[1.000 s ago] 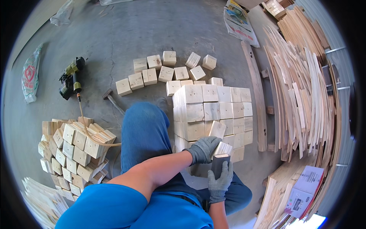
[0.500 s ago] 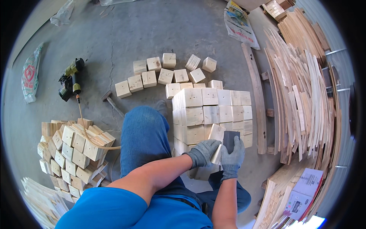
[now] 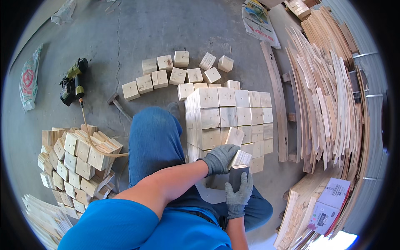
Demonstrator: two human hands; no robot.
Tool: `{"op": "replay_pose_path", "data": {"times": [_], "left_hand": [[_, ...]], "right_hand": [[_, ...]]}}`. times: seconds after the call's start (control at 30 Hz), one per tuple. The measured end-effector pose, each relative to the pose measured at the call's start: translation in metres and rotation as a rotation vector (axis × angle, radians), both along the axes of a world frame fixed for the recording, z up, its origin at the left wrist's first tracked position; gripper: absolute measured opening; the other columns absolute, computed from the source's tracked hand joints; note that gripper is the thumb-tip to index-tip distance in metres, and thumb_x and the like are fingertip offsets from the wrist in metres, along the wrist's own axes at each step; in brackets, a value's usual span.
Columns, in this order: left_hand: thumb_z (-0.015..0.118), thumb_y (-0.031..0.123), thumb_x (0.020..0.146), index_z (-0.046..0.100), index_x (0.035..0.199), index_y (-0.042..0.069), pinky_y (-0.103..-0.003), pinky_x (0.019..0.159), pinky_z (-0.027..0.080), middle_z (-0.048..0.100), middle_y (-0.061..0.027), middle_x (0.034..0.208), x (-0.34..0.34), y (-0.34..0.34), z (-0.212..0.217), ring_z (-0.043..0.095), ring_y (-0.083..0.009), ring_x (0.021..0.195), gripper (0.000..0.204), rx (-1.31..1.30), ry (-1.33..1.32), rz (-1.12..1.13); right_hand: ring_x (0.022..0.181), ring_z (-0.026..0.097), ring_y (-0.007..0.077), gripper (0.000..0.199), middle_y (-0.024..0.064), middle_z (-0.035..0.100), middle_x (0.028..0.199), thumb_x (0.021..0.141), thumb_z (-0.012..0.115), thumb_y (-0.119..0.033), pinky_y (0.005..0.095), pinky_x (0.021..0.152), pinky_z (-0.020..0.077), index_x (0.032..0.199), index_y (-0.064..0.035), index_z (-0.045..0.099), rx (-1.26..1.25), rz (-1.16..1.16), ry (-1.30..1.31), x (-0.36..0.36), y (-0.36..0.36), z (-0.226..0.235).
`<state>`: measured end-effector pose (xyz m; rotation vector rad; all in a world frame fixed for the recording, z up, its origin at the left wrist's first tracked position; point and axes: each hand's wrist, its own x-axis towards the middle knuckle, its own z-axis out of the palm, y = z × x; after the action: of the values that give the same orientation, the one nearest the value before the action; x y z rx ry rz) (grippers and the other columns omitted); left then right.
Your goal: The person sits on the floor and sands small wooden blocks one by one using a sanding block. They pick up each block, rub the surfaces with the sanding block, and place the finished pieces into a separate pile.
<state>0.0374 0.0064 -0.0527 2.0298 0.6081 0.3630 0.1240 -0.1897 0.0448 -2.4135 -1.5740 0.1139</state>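
Landmark: a tall stack of wooden blocks (image 3: 229,121) stood on the concrete floor (image 3: 137,29), just beyond the person's blue-trousered knee (image 3: 152,137); every place below is given from that stack.
Left hand: the grey-gloved left hand (image 3: 218,158) was at the stack's near edge, fingers curled over a pale wooden block (image 3: 236,143) that sat tilted there. The grip looked closed on the block's near side.
Right hand: the gloved right hand (image 3: 238,196) was just nearer the person than the stack, fingers wrapped shut around a dark rectangular block (image 3: 236,174) held upright from below.
Contact: the dark block's top met the striped end of the pale block; the two hands were close together, the left above the right.
Loose blocks: a scatter of single wooden cubes (image 3: 175,73) lay on the floor beyond the stack.
Second pile: a rougher heap of blocks (image 3: 75,162) lay well to the left of the stack, past the knee.
Tools: a nail gun (image 3: 73,83) with its hose, and a hammer (image 3: 116,104), lay left of the stack on the far side.
Slats: thin wooden strips (image 3: 329,100) were piled to the right of the stack.
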Motion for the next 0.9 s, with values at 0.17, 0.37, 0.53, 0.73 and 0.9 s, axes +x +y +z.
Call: {"op": "replay_pose_path", "data": {"times": [0.17,0.37,0.53,0.73,0.9], "left_hand": [[0.091,0.036,0.069,0.046,0.151,0.002,-0.048,0.110,0.052,0.059,-0.0255,0.141,-0.002,0.001,0.003,0.062,-0.0442,0.127,0.100,-0.012,-0.025,-0.015],[0.092,0.041,0.070,0.046,0.153,0.003,-0.046,0.112,0.051,0.057,-0.0260,0.147,0.003,-0.002,-0.008,0.061,-0.0448,0.130,0.103,0.003,-0.080,0.027],[0.092,0.042,0.071,0.045,0.154,0.004,-0.047,0.112,0.051,0.056,-0.0261,0.147,-0.003,-0.003,0.002,0.061,-0.0449,0.131,0.102,0.007,-0.066,0.027],[0.095,0.041,0.068,0.041,0.156,0.006,-0.050,0.111,0.052,0.056,-0.0253,0.147,-0.004,-0.005,0.004,0.061,-0.0455,0.131,0.109,0.031,0.036,-0.010],[0.097,0.040,0.066,0.041,0.156,0.006,-0.050,0.111,0.053,0.055,-0.0249,0.147,-0.003,-0.005,0.006,0.061,-0.0455,0.130,0.111,0.009,-0.004,-0.008]], "right_hand": [[0.138,0.051,0.0511,0.083,0.0315,0.050,0.154,0.080,0.088,-0.028,0.0602,0.114,0.0427,0.154,-0.0092,0.054,0.038,-0.022,-0.008,0.019,0.039,-0.003],[0.141,0.053,0.0448,0.079,0.0269,0.056,0.151,0.081,0.089,-0.027,0.0510,0.119,0.0432,0.150,-0.0044,0.058,0.049,-0.110,0.027,0.062,0.119,-0.011],[0.138,0.055,0.0466,0.079,0.0293,0.053,0.154,0.083,0.087,-0.030,0.0518,0.117,0.0459,0.152,-0.0060,0.058,0.062,-0.120,0.054,0.062,0.119,-0.010],[0.138,0.052,0.0500,0.083,0.0308,0.050,0.156,0.083,0.087,-0.032,0.0581,0.115,0.0436,0.155,-0.0068,0.055,0.028,-0.089,0.023,0.024,0.048,-0.002],[0.142,0.050,0.0483,0.085,0.0290,0.051,0.155,0.080,0.089,-0.029,0.0576,0.118,0.0415,0.155,-0.0076,0.054,-0.016,-0.101,0.048,0.002,-0.001,0.005]]}}
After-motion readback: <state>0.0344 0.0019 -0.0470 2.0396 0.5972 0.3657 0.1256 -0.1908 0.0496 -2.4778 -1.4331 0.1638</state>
